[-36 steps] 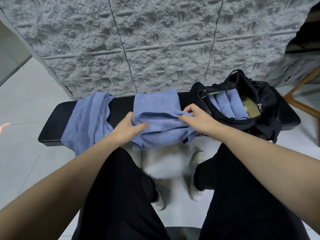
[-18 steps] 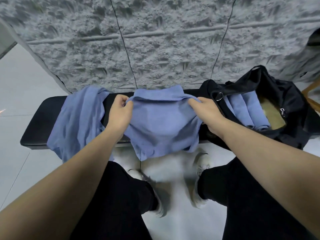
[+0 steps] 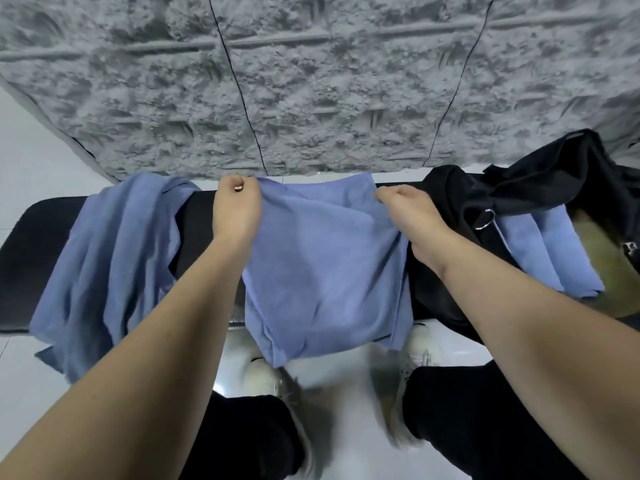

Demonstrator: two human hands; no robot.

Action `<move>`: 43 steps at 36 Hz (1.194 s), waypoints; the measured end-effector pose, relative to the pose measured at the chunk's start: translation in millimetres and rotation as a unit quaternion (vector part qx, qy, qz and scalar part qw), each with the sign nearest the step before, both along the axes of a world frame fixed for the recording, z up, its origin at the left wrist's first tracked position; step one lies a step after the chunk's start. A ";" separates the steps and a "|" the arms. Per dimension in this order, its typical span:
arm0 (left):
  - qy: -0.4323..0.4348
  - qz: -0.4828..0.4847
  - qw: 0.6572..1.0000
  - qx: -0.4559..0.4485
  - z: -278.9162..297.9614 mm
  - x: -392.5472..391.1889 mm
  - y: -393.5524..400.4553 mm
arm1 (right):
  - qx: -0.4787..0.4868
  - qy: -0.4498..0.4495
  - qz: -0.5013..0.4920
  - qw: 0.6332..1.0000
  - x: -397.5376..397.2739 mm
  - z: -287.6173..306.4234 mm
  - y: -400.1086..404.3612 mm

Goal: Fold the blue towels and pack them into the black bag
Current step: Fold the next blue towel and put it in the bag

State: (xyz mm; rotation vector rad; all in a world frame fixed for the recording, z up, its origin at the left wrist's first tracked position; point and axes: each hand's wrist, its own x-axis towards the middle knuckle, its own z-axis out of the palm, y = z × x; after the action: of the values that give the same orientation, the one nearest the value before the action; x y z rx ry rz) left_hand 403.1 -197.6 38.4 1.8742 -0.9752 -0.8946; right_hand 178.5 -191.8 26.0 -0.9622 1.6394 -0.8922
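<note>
A blue towel [image 3: 325, 271] lies folded over on the middle of the black bench [image 3: 38, 265], its near edge hanging off the front. My left hand [image 3: 237, 211] pinches its far left corner. My right hand [image 3: 408, 214] pinches its far right corner. A second blue towel [image 3: 110, 265] lies crumpled on the bench's left part and drapes over the front edge. The black bag [image 3: 460, 202] stands open at the right end of the bench, with folded blue towels [image 3: 540, 254] inside it.
A rough grey wall [image 3: 311, 81] rises right behind the bench. Pale floor tiles [image 3: 31, 161] show to the left and under the bench. My legs in black trousers and light shoes [image 3: 273, 379] stand close to the bench front.
Both hands carried the towel's near edge up and away to the far side of the bench, so the towel now lies flatter and doubled over. The view moved closer to the bench.
</note>
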 end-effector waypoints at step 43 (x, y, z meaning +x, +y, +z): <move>0.166 -0.119 0.972 0.114 -43.2 -50.4 -36.9 | -0.128 0.107 0.165 0.972 45.9 -21.5 -8.5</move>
State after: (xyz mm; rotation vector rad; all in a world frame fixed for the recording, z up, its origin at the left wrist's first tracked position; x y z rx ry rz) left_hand 352.7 -234.5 -4.8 1.7349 -0.9299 -1.4671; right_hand 224.4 -200.4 4.5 -1.5059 1.5014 -0.8024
